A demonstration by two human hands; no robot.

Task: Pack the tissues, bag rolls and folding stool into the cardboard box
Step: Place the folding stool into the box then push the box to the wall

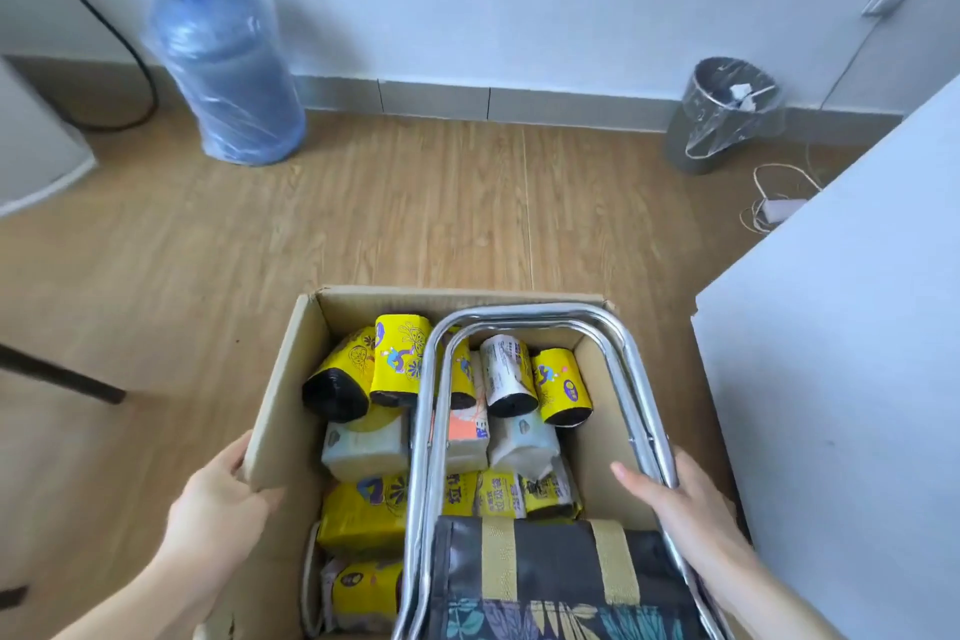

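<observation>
folding stool (524, 431) in cardboard box (283, 411), hands gripping

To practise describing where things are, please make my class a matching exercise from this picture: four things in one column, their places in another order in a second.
Things:
1. Stool
2. Water bottle
3. Bin
4. Left hand

Places:
A. By the wall, far right
B. On the box's left wall
C. In the box, over the packs
D. On the floor, far left

Pairs: 1-C, 2-D, 3-A, 4-B
</observation>
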